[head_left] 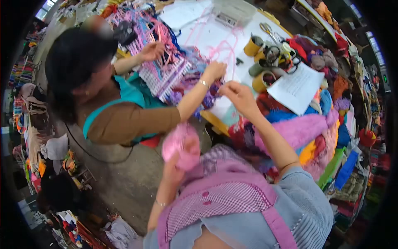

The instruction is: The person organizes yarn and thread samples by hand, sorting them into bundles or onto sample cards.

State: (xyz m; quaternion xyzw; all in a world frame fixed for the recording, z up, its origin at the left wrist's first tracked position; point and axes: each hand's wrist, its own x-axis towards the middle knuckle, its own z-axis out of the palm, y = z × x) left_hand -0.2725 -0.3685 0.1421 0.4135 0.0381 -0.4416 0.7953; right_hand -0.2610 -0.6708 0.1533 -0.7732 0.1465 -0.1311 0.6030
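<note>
My left hand [175, 168] is low in front of my apron, closed around a ball of pink yarn [182, 145] that is smeared by motion. My right hand [239, 96] is over the table's near edge with thumb and fingers pinched together. A thin pink yarn strand [233, 62] runs down from the white tabletop [195, 31] to these fingertips. Right beside them is the co-worker's hand [214, 71]. The co-worker's other hand [152, 51] is over a heap of pink, purple and blue yarn strands [155, 39].
A co-worker in a teal apron [112, 103] bends over the table at left. On the table are a clear plastic bin [234, 12], scissors [267, 29], several yarn cones [253, 45], a written sheet [296, 89] and a pink fluffy bundle [296, 130]. A dark cable [95, 157] lies on the floor.
</note>
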